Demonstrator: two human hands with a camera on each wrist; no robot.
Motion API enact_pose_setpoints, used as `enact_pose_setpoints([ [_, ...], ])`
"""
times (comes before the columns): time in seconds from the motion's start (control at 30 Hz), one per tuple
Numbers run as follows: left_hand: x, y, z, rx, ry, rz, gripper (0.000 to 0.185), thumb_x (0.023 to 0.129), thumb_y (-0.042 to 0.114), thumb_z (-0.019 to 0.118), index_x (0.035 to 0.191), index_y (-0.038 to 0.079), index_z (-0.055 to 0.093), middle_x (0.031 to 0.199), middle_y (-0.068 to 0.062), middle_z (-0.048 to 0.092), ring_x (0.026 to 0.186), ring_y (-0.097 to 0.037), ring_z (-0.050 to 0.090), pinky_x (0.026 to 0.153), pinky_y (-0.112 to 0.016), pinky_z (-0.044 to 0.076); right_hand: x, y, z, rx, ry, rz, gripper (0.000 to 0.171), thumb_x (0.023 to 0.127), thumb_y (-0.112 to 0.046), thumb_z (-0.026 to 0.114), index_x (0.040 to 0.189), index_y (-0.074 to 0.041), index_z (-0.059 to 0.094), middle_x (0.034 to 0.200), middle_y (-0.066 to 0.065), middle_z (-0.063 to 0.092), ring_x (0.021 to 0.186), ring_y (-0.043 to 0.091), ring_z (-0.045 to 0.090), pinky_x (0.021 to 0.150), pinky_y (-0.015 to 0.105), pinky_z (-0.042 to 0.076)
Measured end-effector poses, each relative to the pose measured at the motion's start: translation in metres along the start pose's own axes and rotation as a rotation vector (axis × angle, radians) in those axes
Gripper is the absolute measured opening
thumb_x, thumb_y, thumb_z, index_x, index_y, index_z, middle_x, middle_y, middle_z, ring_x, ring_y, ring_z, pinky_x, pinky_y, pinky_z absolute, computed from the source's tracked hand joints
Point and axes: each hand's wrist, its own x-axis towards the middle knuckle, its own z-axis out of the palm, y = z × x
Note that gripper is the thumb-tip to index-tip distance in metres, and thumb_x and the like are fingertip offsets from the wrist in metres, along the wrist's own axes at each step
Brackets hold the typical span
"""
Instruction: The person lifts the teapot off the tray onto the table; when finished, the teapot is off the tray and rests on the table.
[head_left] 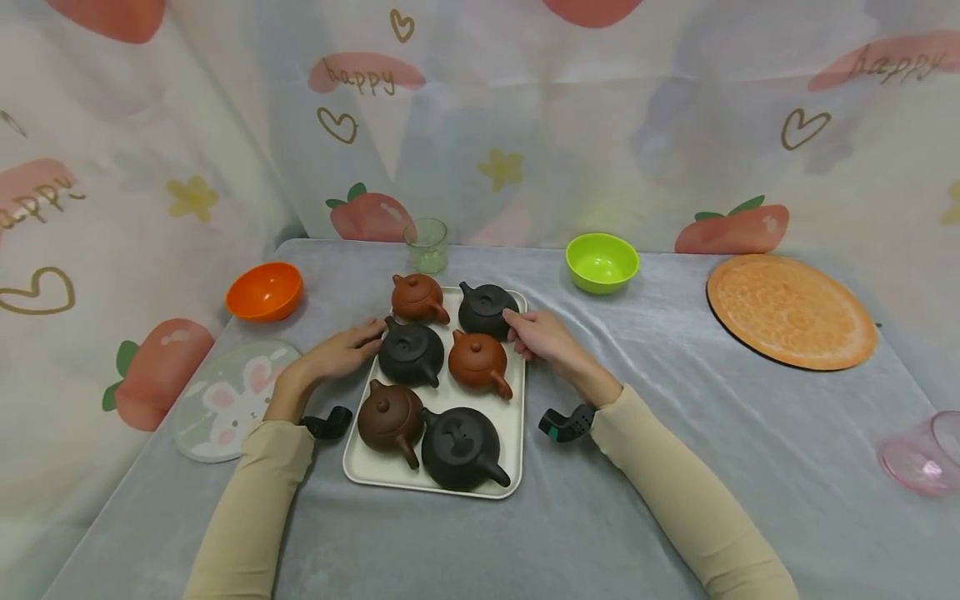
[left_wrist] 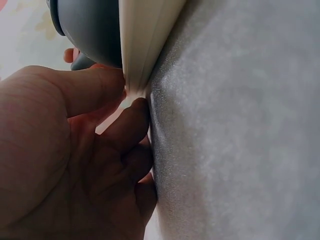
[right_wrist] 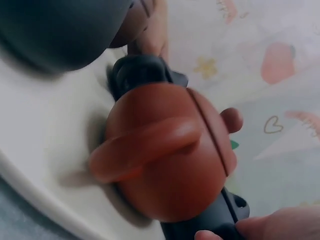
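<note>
A cream tray [head_left: 360, 475] bears several clay teapots. My right hand [head_left: 543, 340] pinches the black teapot [head_left: 483, 310] at the tray's back right corner, at its right side; in the right wrist view its thumb [right_wrist: 285, 227] shows there, partly behind the reddish-brown teapot [right_wrist: 167, 160]. At the tray's left edge, my left hand [head_left: 341, 354] grips the rim, thumb [left_wrist: 95, 87] against the wall and fingers low beside the cloth. Near it sits a black teapot [head_left: 411, 352]. Around them stand a reddish-brown teapot [head_left: 417, 297], a dark brown teapot [head_left: 388, 414] and a large black teapot [head_left: 459, 446].
An orange bowl [head_left: 265, 292] and a round bunny mat [head_left: 232, 400] lie left of the tray. Behind it stands a greenish glass [head_left: 427, 247]. To the right are a lime bowl [head_left: 602, 263], a round orange mat [head_left: 791, 312] and a pink glass [head_left: 921, 457].
</note>
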Motion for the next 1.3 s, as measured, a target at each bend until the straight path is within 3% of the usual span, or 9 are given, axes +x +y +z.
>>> enact_pose_setpoints([
  [0.37,-0.002,0.0,0.0,-0.008,0.0,-0.022,0.053,0.105,0.025,0.04,0.151,0.001,0.03,0.158,-0.027,0.019,0.147,-0.044,0.015,0.118,-0.059,0.012,-0.001,-0.001,-0.002,0.15,-0.077,0.018,0.046,0.104,-0.039,0.042,0.075,-0.005,0.048,0.065,0.0,0.045,0.054,0.009,0.039,0.051,0.021,0.033],
  [0.77,-0.003,0.0,-0.002,-0.027,0.003,-0.021,0.053,0.105,0.026,0.04,0.151,0.003,0.031,0.159,-0.024,0.019,0.147,-0.042,0.015,0.118,-0.058,0.012,-0.005,-0.004,-0.004,0.14,-0.093,0.006,0.046,0.105,-0.039,0.04,0.08,-0.002,0.048,0.066,-0.001,0.043,0.055,0.01,0.037,0.054,0.022,0.031],
  [1.03,0.004,0.004,0.002,-0.039,0.002,0.005,0.053,0.105,0.025,0.041,0.151,0.003,0.032,0.158,-0.024,0.021,0.148,-0.04,0.017,0.119,-0.055,0.013,-0.016,0.0,-0.021,0.123,-0.053,0.006,0.046,0.105,-0.04,0.041,0.082,0.0,0.047,0.066,0.001,0.042,0.054,0.01,0.035,0.053,0.022,0.03],
  [1.3,-0.002,0.0,-0.001,-0.032,0.016,0.0,0.052,0.104,0.023,0.041,0.15,0.0,0.033,0.157,-0.027,0.022,0.147,-0.042,0.017,0.119,-0.057,0.014,-0.019,0.001,-0.031,0.114,-0.08,0.022,0.046,0.105,-0.042,0.039,0.08,-0.004,0.045,0.068,0.0,0.043,0.054,0.009,0.035,0.053,0.021,0.029],
])
